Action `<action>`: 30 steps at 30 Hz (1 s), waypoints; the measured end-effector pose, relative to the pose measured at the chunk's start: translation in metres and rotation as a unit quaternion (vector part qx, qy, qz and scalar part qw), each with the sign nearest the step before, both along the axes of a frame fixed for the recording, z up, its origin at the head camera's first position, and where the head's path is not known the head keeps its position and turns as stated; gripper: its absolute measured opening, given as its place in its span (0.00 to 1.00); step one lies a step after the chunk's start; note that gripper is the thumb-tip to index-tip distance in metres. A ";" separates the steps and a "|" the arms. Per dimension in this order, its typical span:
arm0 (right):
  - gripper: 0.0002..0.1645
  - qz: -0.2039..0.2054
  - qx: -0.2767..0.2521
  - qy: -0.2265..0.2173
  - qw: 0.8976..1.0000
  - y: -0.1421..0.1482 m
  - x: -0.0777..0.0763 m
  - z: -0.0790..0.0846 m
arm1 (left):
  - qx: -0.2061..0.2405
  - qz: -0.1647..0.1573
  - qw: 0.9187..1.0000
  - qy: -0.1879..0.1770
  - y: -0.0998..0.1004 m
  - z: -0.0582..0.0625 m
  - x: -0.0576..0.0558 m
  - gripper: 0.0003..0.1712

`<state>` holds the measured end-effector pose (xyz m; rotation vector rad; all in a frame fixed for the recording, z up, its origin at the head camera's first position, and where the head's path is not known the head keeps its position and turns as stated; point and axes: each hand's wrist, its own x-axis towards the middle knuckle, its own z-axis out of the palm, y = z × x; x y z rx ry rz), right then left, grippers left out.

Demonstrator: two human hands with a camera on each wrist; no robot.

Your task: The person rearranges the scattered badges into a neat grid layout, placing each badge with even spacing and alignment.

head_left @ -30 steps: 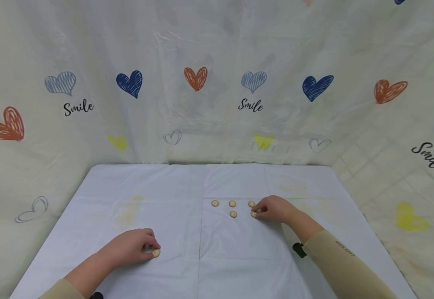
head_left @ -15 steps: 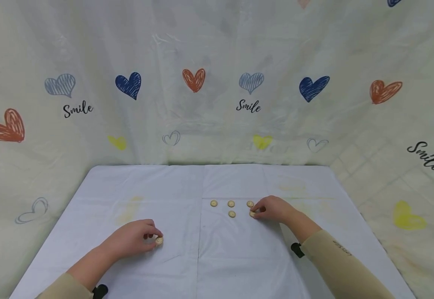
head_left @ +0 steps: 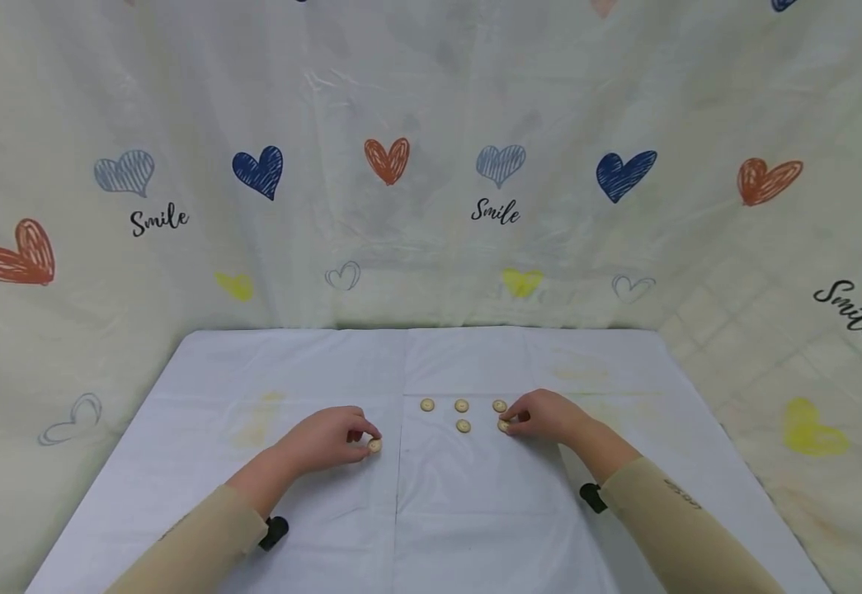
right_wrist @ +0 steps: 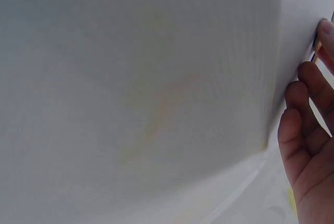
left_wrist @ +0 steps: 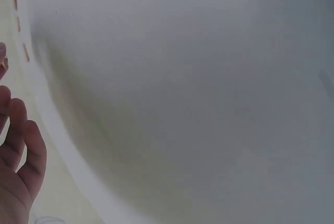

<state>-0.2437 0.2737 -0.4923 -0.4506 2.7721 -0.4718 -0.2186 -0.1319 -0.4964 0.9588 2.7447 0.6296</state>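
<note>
My left hand (head_left: 330, 441) pinches a small round wooden disc (head_left: 374, 445) between thumb and fingertips, left of the table's middle. My right hand (head_left: 542, 415) has its thumb and index fingertip on another such disc (head_left: 503, 426), the right one of the nearer row. Directly behind that one lies a disc (head_left: 500, 406). Two more, a middle disc (head_left: 461, 405) and a left disc (head_left: 426, 404), continue the back row, and one disc (head_left: 463, 426) lies in front of the middle one. In the left wrist view the left hand's loosely bent fingers (left_wrist: 34, 151) show at the edge.
A white cloth (head_left: 460, 511) with creases covers the table. Behind it hangs a pale curtain (head_left: 431, 231) printed with hearts and the word Smile. Black wrist cameras sit at the left sleeve (head_left: 200, 536) and the right sleeve (head_left: 668, 511).
My left hand has moved right and away from me, carrying its disc toward the rows. The right hand stays at the same disc.
</note>
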 end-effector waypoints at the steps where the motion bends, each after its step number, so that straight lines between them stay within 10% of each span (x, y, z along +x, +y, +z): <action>1: 0.13 0.001 0.000 0.001 1.000 0.000 0.000 0.000 | -0.001 -0.004 1.000 -0.003 0.006 -0.002 -0.004 0.10; 14: 0.13 0.000 -0.002 0.002 1.000 -0.006 0.001 -0.001 | -0.038 -0.028 0.998 -0.037 0.074 -0.001 -0.039 0.09; 30: 0.14 -0.001 -0.023 0.010 1.000 -0.012 0.003 -0.006 | -0.047 0.000 0.998 -0.051 0.069 -0.012 -0.045 0.12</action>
